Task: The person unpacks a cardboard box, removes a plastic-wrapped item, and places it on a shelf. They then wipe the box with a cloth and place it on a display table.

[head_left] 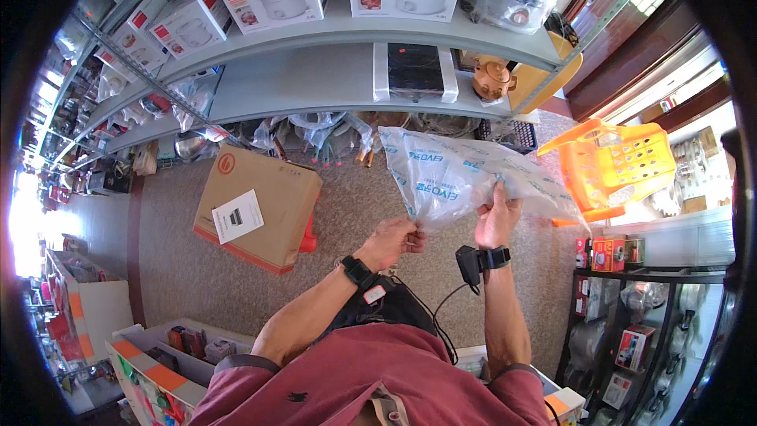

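A translucent plastic bag point(437, 171) with blue printing spreads out in front of me over the floor. My left hand point(390, 242) pinches its lower left corner. My right hand point(498, 219) grips its near edge further right, thumb on top, palm side partly under the plastic. Left of the bag, a brown cardboard box point(266, 183) with an orange lower edge rests at a tilt on something red. On the box lies a white printed sheet point(238, 216) with a picture of an appliance.
Ahead stands a grey metal shelf point(284, 86) with boxed cookers, an induction cooktop point(414, 73) and a brown clay pot point(493, 80). An orange plastic chair point(618, 165) is at the right, above a black rack point(650, 277). A goods bin point(177, 361) stands behind me on the left.
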